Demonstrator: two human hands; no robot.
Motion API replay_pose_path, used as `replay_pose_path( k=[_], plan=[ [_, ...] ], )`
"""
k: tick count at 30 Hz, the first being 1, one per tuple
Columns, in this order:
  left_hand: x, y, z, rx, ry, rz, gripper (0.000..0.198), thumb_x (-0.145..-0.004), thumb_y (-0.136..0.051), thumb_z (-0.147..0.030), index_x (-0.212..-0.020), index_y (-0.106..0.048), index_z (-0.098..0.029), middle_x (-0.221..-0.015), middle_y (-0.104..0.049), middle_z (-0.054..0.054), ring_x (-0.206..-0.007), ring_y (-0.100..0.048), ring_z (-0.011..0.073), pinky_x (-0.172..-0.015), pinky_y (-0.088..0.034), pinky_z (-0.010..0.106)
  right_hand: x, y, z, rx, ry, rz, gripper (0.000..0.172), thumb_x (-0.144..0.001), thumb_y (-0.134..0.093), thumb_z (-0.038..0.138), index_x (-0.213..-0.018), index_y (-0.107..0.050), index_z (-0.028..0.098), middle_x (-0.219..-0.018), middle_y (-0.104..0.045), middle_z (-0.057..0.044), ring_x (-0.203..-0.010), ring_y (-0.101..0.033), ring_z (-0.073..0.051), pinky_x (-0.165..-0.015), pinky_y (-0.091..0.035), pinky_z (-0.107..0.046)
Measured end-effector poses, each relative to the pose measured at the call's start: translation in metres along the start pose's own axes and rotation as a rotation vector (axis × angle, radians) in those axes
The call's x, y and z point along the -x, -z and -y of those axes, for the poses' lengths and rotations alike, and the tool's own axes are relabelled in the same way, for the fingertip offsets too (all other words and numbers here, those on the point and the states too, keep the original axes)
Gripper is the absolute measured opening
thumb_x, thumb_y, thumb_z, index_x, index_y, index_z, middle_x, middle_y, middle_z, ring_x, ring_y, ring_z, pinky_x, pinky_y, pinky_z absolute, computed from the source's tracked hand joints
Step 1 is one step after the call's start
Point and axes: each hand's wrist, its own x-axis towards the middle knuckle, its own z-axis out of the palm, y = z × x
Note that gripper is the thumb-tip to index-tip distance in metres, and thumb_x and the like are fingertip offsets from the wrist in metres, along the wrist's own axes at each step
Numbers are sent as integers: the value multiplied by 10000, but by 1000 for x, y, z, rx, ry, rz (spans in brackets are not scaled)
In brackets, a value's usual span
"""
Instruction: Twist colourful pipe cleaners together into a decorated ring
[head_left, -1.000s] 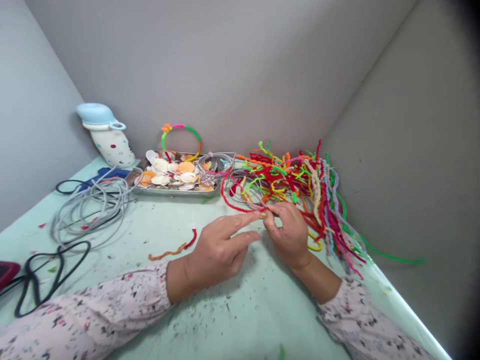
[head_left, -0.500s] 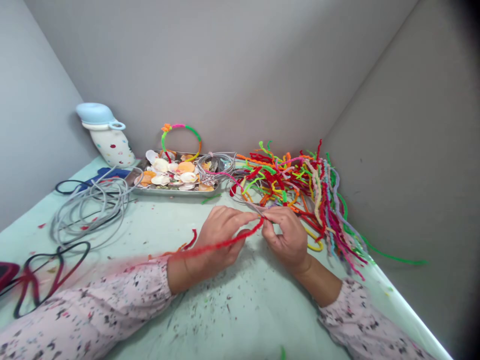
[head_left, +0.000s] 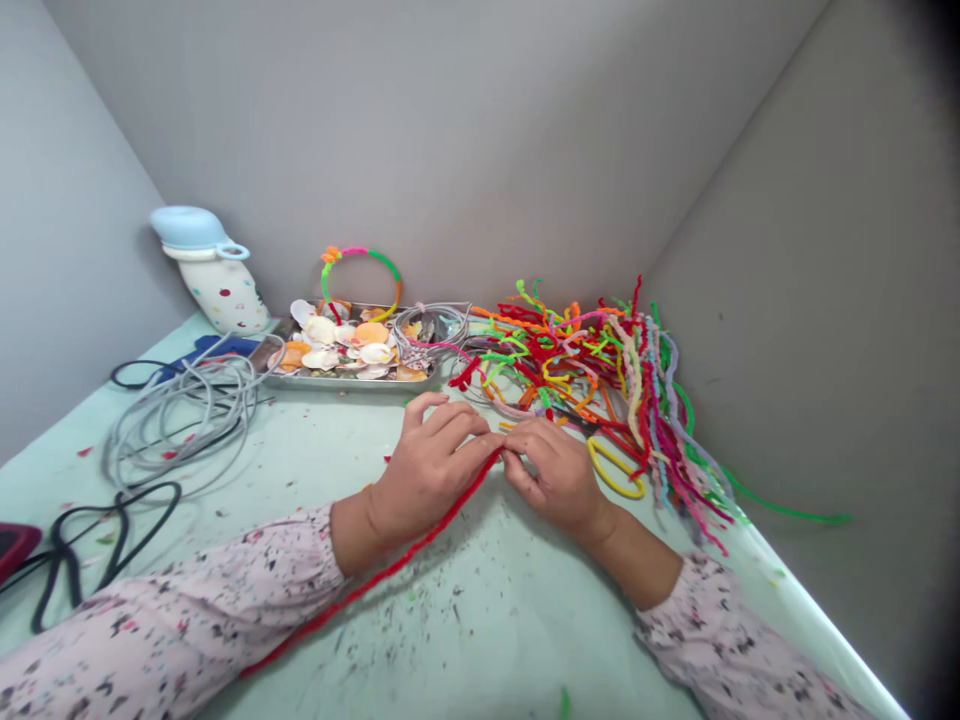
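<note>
A long red fuzzy stem slants from my fingertips down to the lower left, lying along my left forearm. My left hand pinches its upper end between thumb and finger. My right hand is closed at the same spot, its fingertips touching those of my left hand around the stem's end. The very tip is hidden by the fingers. Just beyond the hands lies a heap of colourful fuzzy stems, with a yellow loop beside my right hand.
Shells fill a metal tray at the back, with a multicoloured ring standing in it. A bottle, coiled grey cord, black cord and a dark red object are at the left.
Both hands have shifted slightly left. The red stem's free length has swung down from across my left wrist to below my left forearm. The thin strand near my fingertips no longer shows there.
</note>
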Motion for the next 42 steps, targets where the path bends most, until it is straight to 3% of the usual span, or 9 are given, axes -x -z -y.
replay_pose_path(
  k=[8,15,22,29,42],
  plan=[
    [0,-2,10,78,19,72,172,-924,-479,-257,-921,-635,-183,-848,-648,33,-851,-523,162,-852,-334,364,1,-1,-4,-95,-48,130,190,-870,-476,148,-1026,-571,200,-912,-636,-56,-899,-580,-187,-880,-481,-401],
    [3,-7,11,127,64,122,202,-916,-492,-306,-878,-645,-179,-815,-620,36,-840,-502,168,-817,-346,345,-1,0,-5,-87,-87,210,146,-875,-471,179,-923,-607,201,-814,-624,-27,-838,-557,-171,-951,-391,-420],
    [5,-10,13,246,105,139,222,-913,-491,-320,-889,-652,-169,-812,-612,44,-809,-511,162,-753,-388,300,5,-4,-9,-134,-96,211,137,-880,-469,200,-912,-602,201,-804,-601,-38,-812,-528,-181,-811,-427,-373],
    [8,-12,13,383,205,229,196,-918,-479,-283,-888,-629,-161,-826,-572,35,-772,-539,128,-697,-427,237,6,-5,-12,-145,-88,243,128,-886,-472,196,-917,-596,196,-812,-603,-40,-811,-525,-181,-788,-423,-372],
    [10,-13,15,410,183,289,154,-909,-485,-225,-914,-624,-159,-860,-600,38,-799,-562,134,-729,-448,243,6,-5,-12,-132,-84,263,133,-888,-460,195,-897,-593,183,-788,-580,-41,-797,-504,-180,-778,-418,-363]
  ],
)
